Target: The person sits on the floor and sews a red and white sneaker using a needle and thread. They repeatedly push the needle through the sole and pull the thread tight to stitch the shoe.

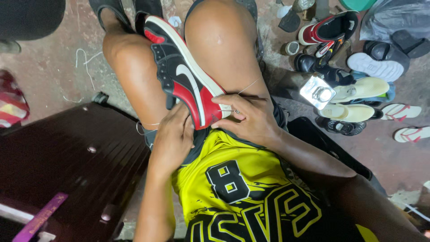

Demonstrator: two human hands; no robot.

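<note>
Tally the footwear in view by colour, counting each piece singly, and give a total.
Red, black and white sneakers: 2, one held on the lap, one on the floor
Cream shoes: 2
White soles: 1
Red-strapped flip-flops: 2
Black sandals: 1
Total: 8 clearly seen

1. Floor [53, 67]: bare concrete, reddish-grey, worn & stained; loose white thread [83, 58] lying on it at upper left.
2. Left: dark maroon case [67, 157] w/ metal studs, glossy, purple strip [40, 217] near its lower edge.
3. Right: pile of footwear [358, 85] on the floor, incl. sandals, flip-flops, white soles, a red-black sneaker [329, 29].
4. Shiny metal piece [317, 92] among the pile catches bright light.
5. Grey plastic bag [394, 18] at top right.
</note>
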